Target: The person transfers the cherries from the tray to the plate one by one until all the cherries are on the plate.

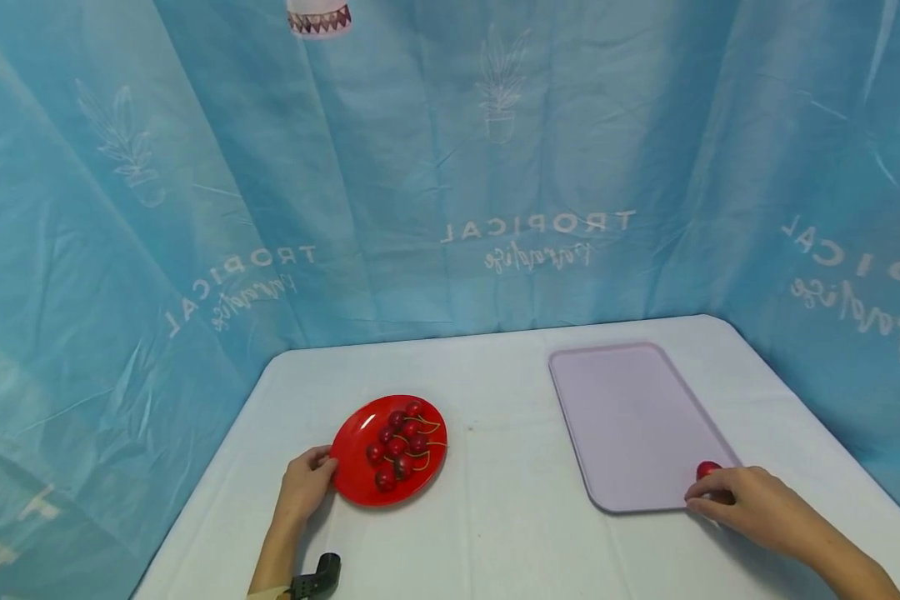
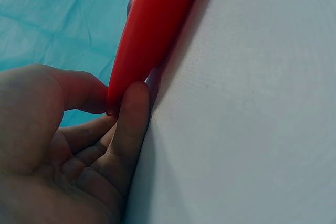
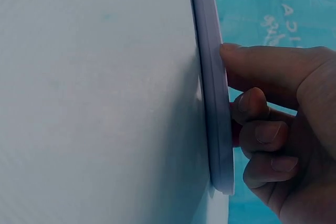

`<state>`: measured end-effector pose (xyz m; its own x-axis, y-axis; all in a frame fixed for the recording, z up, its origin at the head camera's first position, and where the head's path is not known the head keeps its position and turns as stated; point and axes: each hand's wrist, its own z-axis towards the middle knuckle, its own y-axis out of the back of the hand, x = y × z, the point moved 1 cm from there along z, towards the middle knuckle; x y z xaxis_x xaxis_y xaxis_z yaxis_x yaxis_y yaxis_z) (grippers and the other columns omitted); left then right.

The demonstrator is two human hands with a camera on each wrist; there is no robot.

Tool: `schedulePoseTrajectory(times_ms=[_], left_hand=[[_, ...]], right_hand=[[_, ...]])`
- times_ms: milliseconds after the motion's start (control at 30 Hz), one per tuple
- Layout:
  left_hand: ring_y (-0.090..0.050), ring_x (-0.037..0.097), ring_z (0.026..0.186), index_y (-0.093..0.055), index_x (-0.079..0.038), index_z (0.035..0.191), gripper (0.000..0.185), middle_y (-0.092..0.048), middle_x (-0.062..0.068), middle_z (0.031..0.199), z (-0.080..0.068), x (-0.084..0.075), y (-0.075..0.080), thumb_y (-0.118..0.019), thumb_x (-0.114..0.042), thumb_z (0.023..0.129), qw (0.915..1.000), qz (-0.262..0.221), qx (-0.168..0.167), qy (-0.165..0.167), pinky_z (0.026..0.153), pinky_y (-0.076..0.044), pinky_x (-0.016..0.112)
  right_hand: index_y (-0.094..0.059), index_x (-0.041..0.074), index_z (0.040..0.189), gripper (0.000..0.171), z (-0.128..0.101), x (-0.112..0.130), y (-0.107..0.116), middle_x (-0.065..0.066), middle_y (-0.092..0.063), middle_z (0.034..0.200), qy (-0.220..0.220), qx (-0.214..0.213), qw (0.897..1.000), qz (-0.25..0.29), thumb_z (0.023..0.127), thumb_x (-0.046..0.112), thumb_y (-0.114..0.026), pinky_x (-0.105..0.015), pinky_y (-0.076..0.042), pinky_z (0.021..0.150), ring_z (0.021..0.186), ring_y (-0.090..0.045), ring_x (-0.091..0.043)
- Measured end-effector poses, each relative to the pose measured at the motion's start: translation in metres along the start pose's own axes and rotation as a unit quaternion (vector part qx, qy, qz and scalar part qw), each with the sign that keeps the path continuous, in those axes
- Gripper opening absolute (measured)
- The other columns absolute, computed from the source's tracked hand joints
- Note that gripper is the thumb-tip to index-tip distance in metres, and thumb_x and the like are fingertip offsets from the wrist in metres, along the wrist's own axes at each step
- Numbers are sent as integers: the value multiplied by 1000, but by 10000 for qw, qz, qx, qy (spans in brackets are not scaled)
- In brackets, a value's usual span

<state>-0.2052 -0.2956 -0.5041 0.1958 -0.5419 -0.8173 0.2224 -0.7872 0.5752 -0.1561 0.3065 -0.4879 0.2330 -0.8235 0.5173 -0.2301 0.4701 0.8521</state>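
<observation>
A white table [image 1: 510,517] carried two things. A red plate [image 1: 360,483] of cherries [image 1: 400,442] lay toward its left edge, and a lilac tray [image 1: 630,425] lay toward its right edge, well apart from the plate.

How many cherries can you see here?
9, though others may be hidden: about eight cherries clustered on the red plate that the left hand holds by its rim, and one cherry in the right hand over the lilac tray.

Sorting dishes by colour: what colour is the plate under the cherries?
Bright red; the plate shows best in the head view, its rim held by the left hand.
</observation>
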Motion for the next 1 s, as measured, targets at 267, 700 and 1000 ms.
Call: schedulePoseTrajectory(times_ms=[267, 700, 1000], left_hand=[[-58, 24, 88, -59, 5, 123, 37, -64, 16, 105, -1, -2, 1, -52, -15, 93, 10000, -28, 33, 71, 70, -51, 25], [-59, 22, 86, -59, 5, 123, 36, -64, 15, 104, -1, -1, 0, -52, -15, 94, 9999, -144, 54, 65, 68, -50, 24], [-59, 22, 84, -59, 5, 122, 36, -65, 16, 104, -1, -2, -1, -51, -14, 93, 9999, -117, 24, -5, 66, -50, 24]], right_hand=[[-73, 19, 96, 24, 0, -2, -1, 4, -65, 90, -195, 38, 9998, -82, 79, 35, -76, -32, -52, 67, 77, -53, -15], [-73, 21, 85, 18, -2, -4, 1, 8, -59, 77, -503, -178, 9980, -344, 76, 35, -78, -27, -46, 61, 71, -49, -13], [-69, 24, 80, 13, -5, -2, 0, 10, -53, 74, -100, -478, 9980, -411, 74, 25, -80, -25, -42, 58, 67, -46, -7]])
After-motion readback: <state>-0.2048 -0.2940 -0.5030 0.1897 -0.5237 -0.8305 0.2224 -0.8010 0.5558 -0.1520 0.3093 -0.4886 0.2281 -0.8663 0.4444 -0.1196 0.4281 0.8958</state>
